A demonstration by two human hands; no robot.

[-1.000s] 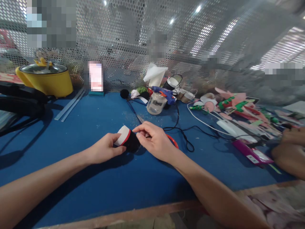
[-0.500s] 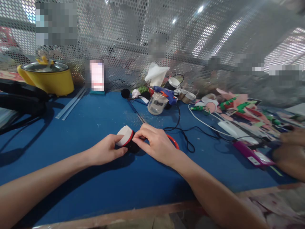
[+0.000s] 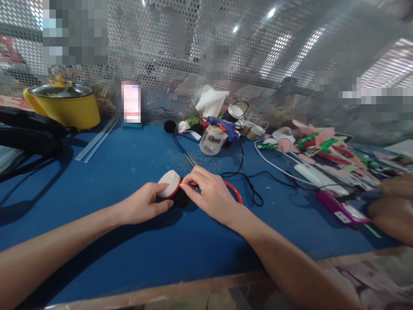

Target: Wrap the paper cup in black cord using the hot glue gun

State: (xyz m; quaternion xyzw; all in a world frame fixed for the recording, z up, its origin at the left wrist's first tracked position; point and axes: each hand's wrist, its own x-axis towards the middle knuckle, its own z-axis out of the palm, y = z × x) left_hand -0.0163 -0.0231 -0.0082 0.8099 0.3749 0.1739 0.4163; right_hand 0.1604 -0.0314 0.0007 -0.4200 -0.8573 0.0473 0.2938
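Observation:
A small round piece [image 3: 169, 184] with a white face, a red rim and a dark body is held by my left hand [image 3: 151, 202], thumb on the white face and fingers below. My right hand [image 3: 206, 191] is closed in a pinch at the red rim; what lies between its fingertips is too small to make out. Under the right hand lie what look like scissors, a red handle loop [image 3: 235, 192] showing on one side and metal blades on the other. My right hand hides their middle.
Behind stand a clear jar [image 3: 213, 141], a blue glue gun [image 3: 222, 125] and a yellow pot [image 3: 66, 107]. Black cable [image 3: 254, 193] crosses the right side. A purple device [image 3: 342, 209] lies near a co-worker's hand [image 3: 392, 215], beside pink and green craft pieces [image 3: 322, 142].
My right fingertips have shifted slightly and now meet the red rim. The round piece has turned a little, showing a thinner red edge. My left hand has barely moved.

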